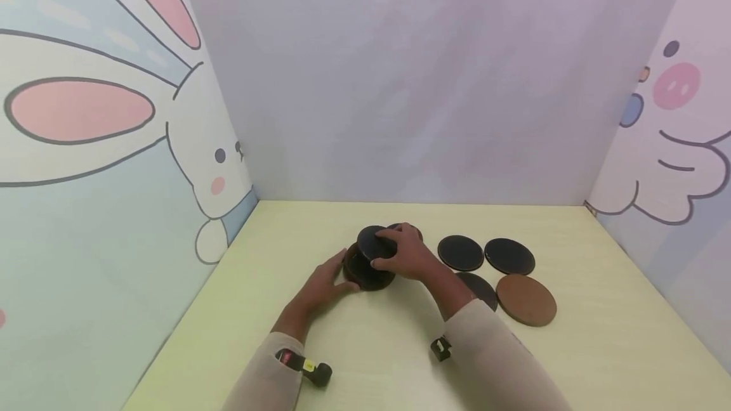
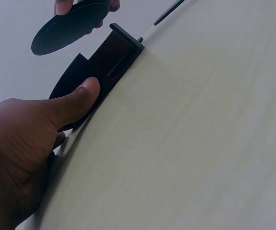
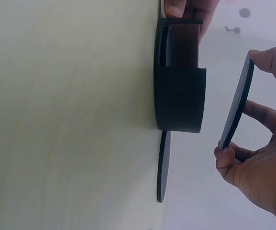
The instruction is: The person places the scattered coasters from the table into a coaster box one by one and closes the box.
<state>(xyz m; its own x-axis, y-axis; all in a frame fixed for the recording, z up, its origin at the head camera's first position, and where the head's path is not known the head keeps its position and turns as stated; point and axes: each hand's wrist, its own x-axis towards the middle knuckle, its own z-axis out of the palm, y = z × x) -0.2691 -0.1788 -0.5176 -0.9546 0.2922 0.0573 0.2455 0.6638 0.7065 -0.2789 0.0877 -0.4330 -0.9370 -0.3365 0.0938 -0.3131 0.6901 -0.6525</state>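
A round black coaster holder with a cut-out in its wall and a brown inside stands on the table. My left hand grips its left side, thumb on the outer wall. Over the holder's open top, my right hand pinches a dark round coaster by its edges. That coaster is tilted and apart from the holder in the right wrist view. Through the cut-out, another coaster shows lying inside, low in the holder.
Right of the holder lie dark coasters, one coaster partly under my right forearm, and a brown disc. Behind my right hand another dark disc is partly hidden. Printed panels flank the table.
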